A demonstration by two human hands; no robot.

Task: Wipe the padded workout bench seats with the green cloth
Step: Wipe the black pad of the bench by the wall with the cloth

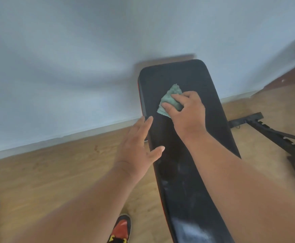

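Observation:
A long black padded bench seat point(181, 155) runs from the bottom of the view up toward the wall, with pale dusty smears near its lower end. A crumpled green cloth point(171, 97) lies on the upper part of the pad. My right hand point(187, 111) presses on the cloth with the fingers bent over it. My left hand point(138, 148) rests at the pad's left edge, fingers apart, thumb on the padding, holding nothing.
The bench stands on a wooden floor point(55, 172) close to a pale wall point(73, 67) with a white skirting board. A black metal frame with notches point(274, 135) lies on the floor at right. My red and black shoe point(121, 230) is at the bottom.

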